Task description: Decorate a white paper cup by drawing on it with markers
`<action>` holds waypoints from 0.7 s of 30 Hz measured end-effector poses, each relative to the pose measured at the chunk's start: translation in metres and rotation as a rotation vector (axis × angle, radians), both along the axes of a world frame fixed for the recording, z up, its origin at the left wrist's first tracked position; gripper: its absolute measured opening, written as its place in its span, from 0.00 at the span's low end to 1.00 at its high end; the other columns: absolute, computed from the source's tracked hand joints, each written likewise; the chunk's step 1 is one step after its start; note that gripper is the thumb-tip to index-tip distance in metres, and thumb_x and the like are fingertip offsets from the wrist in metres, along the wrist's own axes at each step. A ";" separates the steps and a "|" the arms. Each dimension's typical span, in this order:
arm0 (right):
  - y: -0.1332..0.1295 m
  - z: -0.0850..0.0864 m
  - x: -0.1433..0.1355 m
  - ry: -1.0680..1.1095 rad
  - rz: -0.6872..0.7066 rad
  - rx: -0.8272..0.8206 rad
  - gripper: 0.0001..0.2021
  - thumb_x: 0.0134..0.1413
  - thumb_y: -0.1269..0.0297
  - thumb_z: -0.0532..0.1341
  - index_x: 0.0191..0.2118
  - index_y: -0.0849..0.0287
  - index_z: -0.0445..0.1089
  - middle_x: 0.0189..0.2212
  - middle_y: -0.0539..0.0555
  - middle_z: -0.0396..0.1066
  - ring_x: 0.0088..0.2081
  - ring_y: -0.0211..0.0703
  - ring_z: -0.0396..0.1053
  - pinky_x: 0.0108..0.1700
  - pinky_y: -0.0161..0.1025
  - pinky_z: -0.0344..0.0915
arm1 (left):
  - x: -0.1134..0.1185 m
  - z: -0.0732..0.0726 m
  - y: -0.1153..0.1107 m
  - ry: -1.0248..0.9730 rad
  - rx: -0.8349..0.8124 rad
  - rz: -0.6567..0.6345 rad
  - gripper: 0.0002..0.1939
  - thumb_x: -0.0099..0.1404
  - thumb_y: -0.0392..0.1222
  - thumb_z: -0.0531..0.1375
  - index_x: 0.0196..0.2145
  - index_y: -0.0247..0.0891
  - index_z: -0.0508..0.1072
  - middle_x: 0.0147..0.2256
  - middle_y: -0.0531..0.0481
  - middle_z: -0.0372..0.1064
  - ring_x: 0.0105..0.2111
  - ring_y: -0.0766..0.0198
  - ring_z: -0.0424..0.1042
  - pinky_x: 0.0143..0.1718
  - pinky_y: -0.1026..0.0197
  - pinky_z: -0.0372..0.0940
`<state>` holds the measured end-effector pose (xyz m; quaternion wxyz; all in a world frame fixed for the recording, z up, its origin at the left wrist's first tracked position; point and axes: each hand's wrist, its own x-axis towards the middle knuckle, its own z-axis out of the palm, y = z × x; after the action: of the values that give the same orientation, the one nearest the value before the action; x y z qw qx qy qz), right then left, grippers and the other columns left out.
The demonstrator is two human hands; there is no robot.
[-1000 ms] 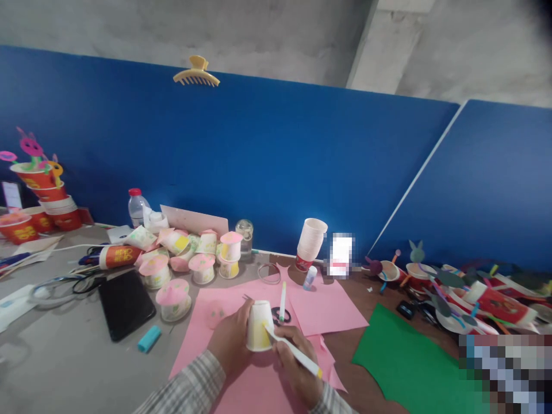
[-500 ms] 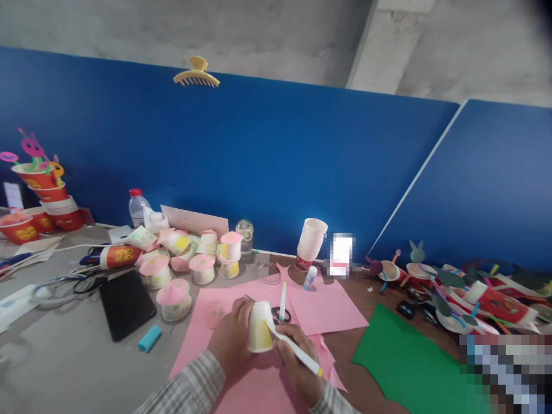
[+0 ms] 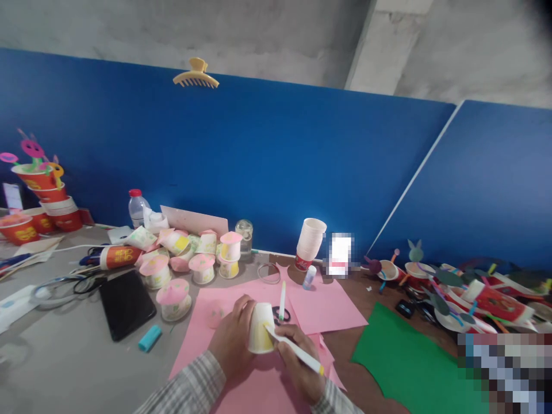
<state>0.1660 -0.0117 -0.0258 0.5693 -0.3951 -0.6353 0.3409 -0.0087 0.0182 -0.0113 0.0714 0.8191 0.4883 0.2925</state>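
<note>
My left hand (image 3: pixel 235 333) is closed around the side of a white paper cup (image 3: pixel 261 330), which is held upside down with yellow colouring on its wall. In my right hand (image 3: pixel 297 356) is a white marker with a yellow end (image 3: pixel 304 355), its tip touching the yellow patch. Pink paper (image 3: pixel 254 385) lies beneath both hands. Just behind the cup are black-handled scissors (image 3: pixel 282 314), partly covered by a green-tipped marker (image 3: pixel 282 300). A glue stick (image 3: pixel 309 278) stands on the pink paper farther back.
Decorated cups with pink tops (image 3: pixel 174 300) crowd the back left, near a black tablet (image 3: pixel 127 306) and a blue marker cap (image 3: pixel 150 338). Stacked paper cups (image 3: pixel 311 238) stand by the blue partition (image 3: pixel 276 155). Green paper (image 3: pixel 401 362) and cup crafts (image 3: pixel 466 299) lie right.
The marker tip has shifted slightly left across the cup's wall, and the yellow patch appears a little wider. The left hand keeps its hold.
</note>
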 end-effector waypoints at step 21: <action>0.000 -0.005 0.005 0.053 0.057 -0.123 0.05 0.44 0.69 0.58 0.28 0.56 0.72 0.13 0.46 0.66 0.13 0.38 0.62 0.14 0.29 0.60 | -0.003 -0.010 0.001 -0.082 -0.061 -0.019 0.31 0.50 0.48 0.59 0.49 0.46 0.50 0.45 0.50 0.58 0.46 0.56 0.61 0.45 0.54 0.62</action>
<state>0.1708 -0.0120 -0.0305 0.5506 -0.4019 -0.6090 0.4055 -0.0116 0.0189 -0.0216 0.1192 0.8086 0.4857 0.3099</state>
